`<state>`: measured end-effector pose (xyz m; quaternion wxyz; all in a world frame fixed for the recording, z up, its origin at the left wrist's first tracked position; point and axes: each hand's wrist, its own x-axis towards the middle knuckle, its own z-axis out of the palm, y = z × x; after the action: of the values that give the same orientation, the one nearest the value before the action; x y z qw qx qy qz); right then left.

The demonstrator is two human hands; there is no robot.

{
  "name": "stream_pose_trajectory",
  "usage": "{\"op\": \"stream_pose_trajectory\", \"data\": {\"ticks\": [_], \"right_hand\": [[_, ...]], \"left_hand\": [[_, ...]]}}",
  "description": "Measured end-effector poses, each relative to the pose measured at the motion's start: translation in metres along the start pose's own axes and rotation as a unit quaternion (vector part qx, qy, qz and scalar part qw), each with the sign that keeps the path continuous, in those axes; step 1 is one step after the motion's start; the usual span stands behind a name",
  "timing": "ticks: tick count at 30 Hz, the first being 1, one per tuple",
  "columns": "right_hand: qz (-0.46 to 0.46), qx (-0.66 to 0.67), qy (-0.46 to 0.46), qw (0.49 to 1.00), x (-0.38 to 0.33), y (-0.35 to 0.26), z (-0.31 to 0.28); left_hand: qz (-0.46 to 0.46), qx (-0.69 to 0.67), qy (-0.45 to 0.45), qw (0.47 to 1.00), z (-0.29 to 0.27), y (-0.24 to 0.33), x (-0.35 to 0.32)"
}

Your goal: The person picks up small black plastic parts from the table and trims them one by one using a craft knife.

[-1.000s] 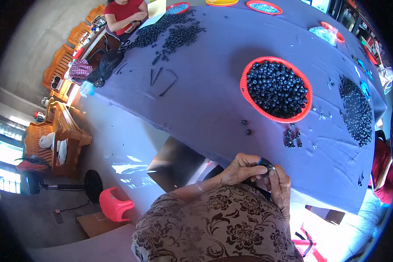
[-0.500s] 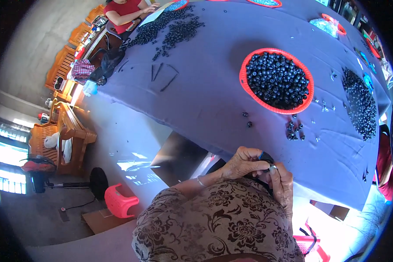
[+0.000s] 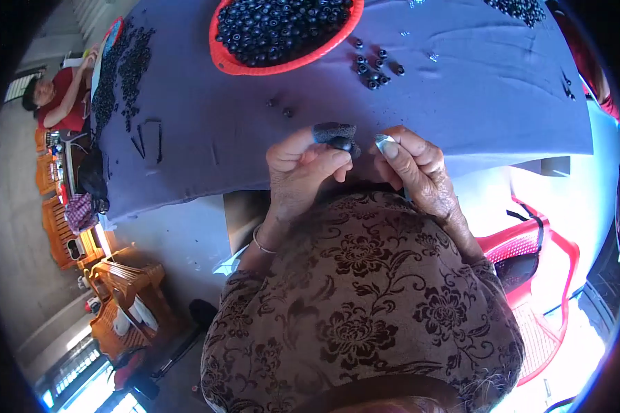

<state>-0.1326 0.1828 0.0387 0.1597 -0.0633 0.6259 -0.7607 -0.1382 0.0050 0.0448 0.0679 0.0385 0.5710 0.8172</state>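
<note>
Just past the near edge of the table, my left hand [image 3: 300, 168] pinches a small round black piece [image 3: 341, 143] between thumb and fingers. A dark textured finger cover [image 3: 334, 131] wraps one of its fingertips. A short gap to the right, my right hand [image 3: 420, 168] is closed, thumb against finger, on a small pale, shiny piece [image 3: 386, 142] whose kind I cannot make out. Beyond the hands, several loose black pieces [image 3: 373, 76] lie on the blue-grey cloth. Two more black pieces [image 3: 287, 111] sit nearer my left hand.
A red plastic basket [image 3: 255, 69] full of black pieces stands farther back. Clear scraps [image 3: 432, 56] lie right of the loose pieces. Dark piles [image 3: 136, 62] cover the far left, near a person in red [image 3: 63, 96]. A red chair [image 3: 565, 265] stands at the right.
My hands were together and are now apart, the left with the black piece, the right with the shiny piece. The view has tilted down and turned, so the basket appears higher and farther left.
</note>
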Motion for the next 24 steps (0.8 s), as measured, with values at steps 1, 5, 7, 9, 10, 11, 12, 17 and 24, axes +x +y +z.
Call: {"op": "stream_pose_trajectory", "data": {"ticks": [1,5,7,9,10,11,12,17,24], "right_hand": [[-0.009,0.011,-0.003,1.0,-0.002,-0.001,-0.001],[-0.07,0.004,-0.015,0.997,-0.007,0.003,-0.004],[-0.167,-0.046,-0.026,0.985,-0.006,0.006,-0.005],[-0.182,-0.067,-0.035,0.98,-0.005,0.004,-0.007],[-0.198,-0.092,-0.046,0.975,-0.004,0.003,-0.008],[-0.197,-0.09,-0.045,0.975,-0.002,0.002,-0.009],[-0.213,-0.099,-0.05,0.971,0.0,0.001,-0.01],[-0.247,-0.156,-0.045,0.955,0.001,-0.012,-0.005],[-0.212,-0.214,-0.007,0.954,-0.006,0.0,-0.006]], "left_hand": [[0.005,0.002,-0.012,1.0,0.003,0.002,0.0],[0.0,0.03,-0.038,0.999,0.005,0.002,-0.007],[-0.003,0.037,-0.043,0.998,0.005,0.002,-0.008],[-0.005,0.043,-0.048,0.998,0.007,0.003,-0.006],[-0.009,0.042,-0.043,0.998,0.009,0.003,-0.004],[-0.011,0.038,-0.039,0.998,0.01,0.003,-0.002],[-0.012,0.039,-0.039,0.998,0.009,0.003,0.0],[-0.055,0.154,-0.037,0.986,0.013,0.02,-0.004],[-0.009,0.134,-0.063,0.989,0.011,0.005,-0.005]]}}
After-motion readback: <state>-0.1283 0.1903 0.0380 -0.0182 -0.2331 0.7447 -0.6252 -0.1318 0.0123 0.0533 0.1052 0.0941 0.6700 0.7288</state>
